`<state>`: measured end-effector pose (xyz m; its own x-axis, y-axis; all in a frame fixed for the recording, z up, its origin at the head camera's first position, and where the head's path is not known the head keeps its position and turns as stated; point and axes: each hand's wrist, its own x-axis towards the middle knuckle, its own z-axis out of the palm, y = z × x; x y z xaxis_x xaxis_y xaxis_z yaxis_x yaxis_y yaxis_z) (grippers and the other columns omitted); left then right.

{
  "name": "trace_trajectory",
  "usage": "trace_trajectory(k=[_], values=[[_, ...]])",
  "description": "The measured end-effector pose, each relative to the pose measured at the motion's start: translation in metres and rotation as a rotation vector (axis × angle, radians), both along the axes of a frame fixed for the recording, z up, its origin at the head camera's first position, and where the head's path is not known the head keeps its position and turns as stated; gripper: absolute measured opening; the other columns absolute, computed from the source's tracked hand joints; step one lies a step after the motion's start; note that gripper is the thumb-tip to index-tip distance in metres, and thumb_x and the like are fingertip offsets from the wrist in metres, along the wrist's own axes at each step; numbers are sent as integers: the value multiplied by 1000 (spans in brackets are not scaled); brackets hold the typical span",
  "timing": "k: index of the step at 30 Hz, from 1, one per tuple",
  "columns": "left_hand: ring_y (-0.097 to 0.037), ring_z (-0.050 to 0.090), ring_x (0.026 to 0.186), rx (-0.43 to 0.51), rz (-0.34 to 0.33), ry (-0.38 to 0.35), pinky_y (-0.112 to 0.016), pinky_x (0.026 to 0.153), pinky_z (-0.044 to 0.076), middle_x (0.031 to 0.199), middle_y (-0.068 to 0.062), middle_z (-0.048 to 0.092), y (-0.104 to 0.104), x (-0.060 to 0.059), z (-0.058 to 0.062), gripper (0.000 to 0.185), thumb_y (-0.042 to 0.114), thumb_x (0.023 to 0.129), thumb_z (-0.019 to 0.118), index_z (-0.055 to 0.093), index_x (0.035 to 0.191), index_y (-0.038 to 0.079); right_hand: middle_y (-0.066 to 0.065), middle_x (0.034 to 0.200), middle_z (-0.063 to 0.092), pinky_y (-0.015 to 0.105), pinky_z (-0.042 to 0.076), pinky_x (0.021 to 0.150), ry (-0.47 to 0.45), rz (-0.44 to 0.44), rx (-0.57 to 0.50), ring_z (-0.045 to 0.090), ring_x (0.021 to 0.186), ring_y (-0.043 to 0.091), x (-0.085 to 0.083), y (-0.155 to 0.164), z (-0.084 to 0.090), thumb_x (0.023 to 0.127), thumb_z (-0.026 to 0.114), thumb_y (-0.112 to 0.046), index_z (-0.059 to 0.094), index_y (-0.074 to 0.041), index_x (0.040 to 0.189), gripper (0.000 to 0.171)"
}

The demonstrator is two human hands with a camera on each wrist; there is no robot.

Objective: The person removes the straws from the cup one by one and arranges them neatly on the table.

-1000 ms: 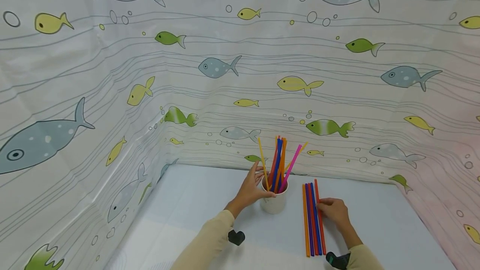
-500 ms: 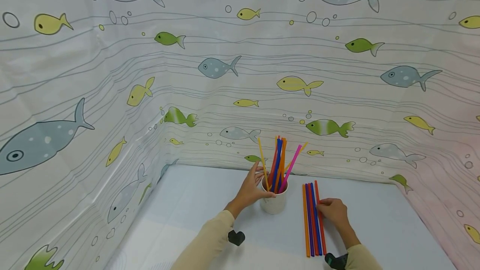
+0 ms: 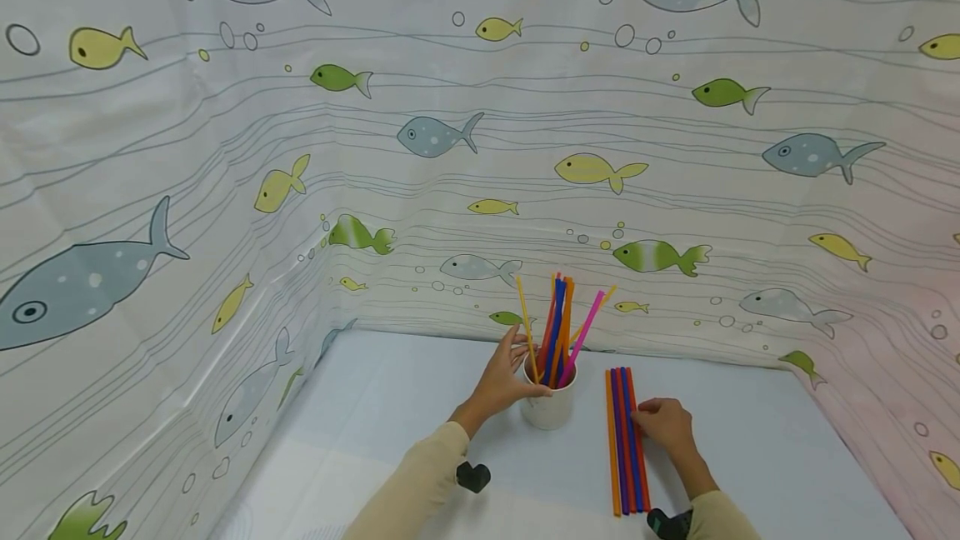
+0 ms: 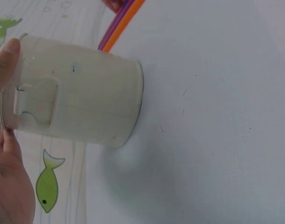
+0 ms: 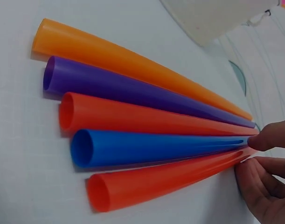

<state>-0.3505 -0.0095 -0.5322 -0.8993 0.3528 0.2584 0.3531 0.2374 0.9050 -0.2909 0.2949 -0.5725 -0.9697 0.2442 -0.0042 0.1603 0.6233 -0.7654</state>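
Five straws lie side by side on the table, touching one another and running near to far: orange on the left, then purple, red, blue and a second red on the right. In the right wrist view their near ends line up in a slanted row, open mouths toward the camera. The right hand rests on the table at the right edge of the row, about halfway along it. Its fingers are loosely curled, with the tips touching the rightmost red straw and the blue one beside it; they press against the side rather than wrap around anything.

Just left of the row stands a white cup, upright, with a bunch of straws standing in it and fanning out: yellow, red, blue, orange and pink. The left hand holds the cup from its left side, thumb near the rim and the palm against the wall. A raised tab shows on the cup's side in the left wrist view.

A curtain printed with fish and bubbles closes in the table on the left, far and right sides. Both sleeves are cream.
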Motion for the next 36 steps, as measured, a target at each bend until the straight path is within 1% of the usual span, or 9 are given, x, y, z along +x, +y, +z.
trace_trajectory(k=[5,12,16,18,21,23,26,31,36], values=[[-20,41,136,3,-8,9,-34,109,37,142,-5,40,0,0,1,117,21,71,89,9,157,24,14,79,69,32,57,55,-10,-6,-10,66,62,18,0,0,1,83,71,-11,67,14,99,30],[-18,41,136,0,-13,14,-31,109,37,141,-2,40,0,-2,2,117,23,71,89,8,157,25,14,81,69,31,57,56,-31,-13,-24,65,65,17,-3,3,1,85,70,-12,66,14,102,32],[-18,42,136,-4,-12,11,-32,109,37,142,-3,40,0,-2,2,117,23,71,89,8,157,24,11,78,69,30,55,54,-4,-13,-8,63,63,16,-5,5,5,85,70,-15,67,12,100,31],[-18,41,136,-6,-12,10,-32,109,37,142,-3,40,0,-2,1,117,23,72,88,8,157,23,11,78,69,29,53,53,22,-13,2,63,63,16,-6,5,9,85,71,-16,68,11,100,31],[-18,41,136,-3,-13,10,-31,109,37,142,-3,40,0,-2,0,117,22,72,88,8,157,24,14,83,70,28,53,53,68,-14,20,65,64,17,-7,3,19,86,71,-18,68,9,103,32],[-18,41,136,-2,-14,14,-32,109,37,142,-4,40,-1,-2,0,117,21,72,88,7,157,24,15,87,70,28,53,54,97,-7,22,66,66,18,-8,0,28,87,71,-18,68,9,106,33],[-19,42,136,-1,-15,17,-33,109,37,142,-4,40,-1,-1,-1,117,21,72,88,7,157,24,14,89,70,28,53,55,146,5,27,68,68,19,-11,-5,41,87,70,-17,68,7,108,32],[-20,43,135,3,-11,21,-34,109,37,141,-5,40,-1,-1,-1,116,21,72,88,8,157,22,12,92,71,30,55,63,232,12,30,69,78,23,-16,-17,57,87,71,-17,71,2,108,29],[-19,43,135,0,-10,17,-33,109,37,142,-4,39,0,0,-1,117,21,72,88,8,157,22,13,96,72,32,57,69,280,8,5,68,88,29,-18,-32,67,87,73,-17,71,0,108,27]])
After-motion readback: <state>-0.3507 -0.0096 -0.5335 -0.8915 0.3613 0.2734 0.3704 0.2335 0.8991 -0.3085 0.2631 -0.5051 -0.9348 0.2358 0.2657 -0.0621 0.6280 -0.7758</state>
